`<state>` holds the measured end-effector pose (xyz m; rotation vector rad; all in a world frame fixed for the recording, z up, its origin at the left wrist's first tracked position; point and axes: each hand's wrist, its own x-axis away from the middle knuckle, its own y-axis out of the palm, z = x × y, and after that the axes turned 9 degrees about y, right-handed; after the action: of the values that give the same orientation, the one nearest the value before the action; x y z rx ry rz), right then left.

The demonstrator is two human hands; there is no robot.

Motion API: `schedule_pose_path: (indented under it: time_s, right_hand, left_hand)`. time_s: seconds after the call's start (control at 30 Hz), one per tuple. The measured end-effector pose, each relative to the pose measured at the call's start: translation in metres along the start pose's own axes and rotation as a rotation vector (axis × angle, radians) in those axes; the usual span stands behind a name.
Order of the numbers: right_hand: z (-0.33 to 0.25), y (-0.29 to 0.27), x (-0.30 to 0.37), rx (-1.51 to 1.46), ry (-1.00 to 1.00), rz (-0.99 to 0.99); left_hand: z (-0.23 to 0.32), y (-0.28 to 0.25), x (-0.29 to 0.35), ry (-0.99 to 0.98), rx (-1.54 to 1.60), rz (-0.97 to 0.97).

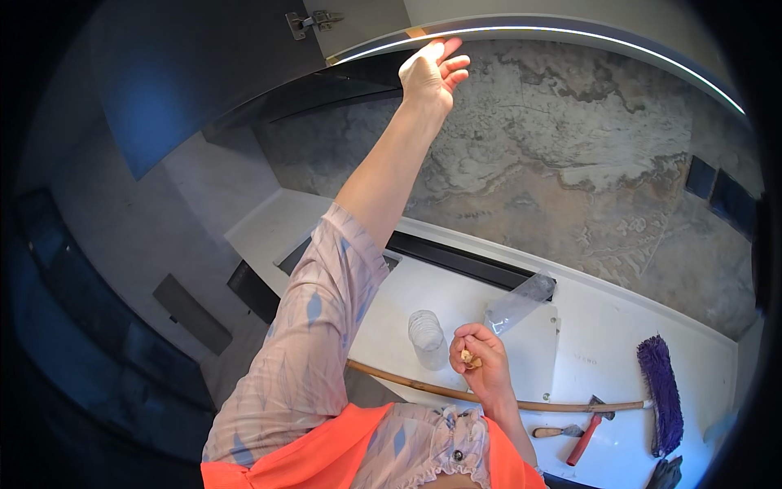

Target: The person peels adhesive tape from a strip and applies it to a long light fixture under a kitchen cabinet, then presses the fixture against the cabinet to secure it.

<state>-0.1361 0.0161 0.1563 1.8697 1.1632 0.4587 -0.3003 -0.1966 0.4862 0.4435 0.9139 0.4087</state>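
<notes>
My left hand [428, 77] reaches up to the lit light strip [562, 31] along the underside of the upper cabinet. Its fingers are apart, the upper ones at the strip, and nothing shows in them. A tan-orange patch [417, 33] lies on the edge beside the fingertips. Lower down, over the white countertop [415, 281], my right hand [482, 363] is closed on a small crumpled yellowish piece [467, 357] whose kind I cannot make out. Just left of that hand stands a clear ribbed plastic cup or stack of cups [427, 338]. Behind it lies a clear plastic bag [521, 301].
A wooden-handled duster [664, 395] with a purple head lies across the counter's near side. By its handle are a red-handled hammer-like tool [582, 440] and a putty knife [557, 431]. An open dark cabinet door [163, 90] hangs at upper left. Dark sockets [733, 200] sit on the stone-patterned backsplash [554, 147].
</notes>
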Motion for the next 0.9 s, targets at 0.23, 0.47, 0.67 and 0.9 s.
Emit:
schedule_pose_path:
  time_s: [0.23,0.47,0.67,0.9]
  right_hand:
    - [-0.006,-0.001,0.003,0.086,0.033,0.031]
    - [-0.011,0.004,0.011,0.208,0.022,0.075]
    - [-0.016,0.004,0.018,0.244,-0.001,0.099]
    - [-0.015,0.001,0.029,0.250,0.007,0.151]
  left_hand:
    - [-0.010,0.006,0.000,0.374,-0.533,-0.030]
    - [-0.027,0.008,-0.016,0.662,-0.799,0.053]
    - [-0.030,0.019,-0.016,0.579,-0.730,0.119]
    - [-0.035,0.028,-0.011,0.568,-0.716,0.213]
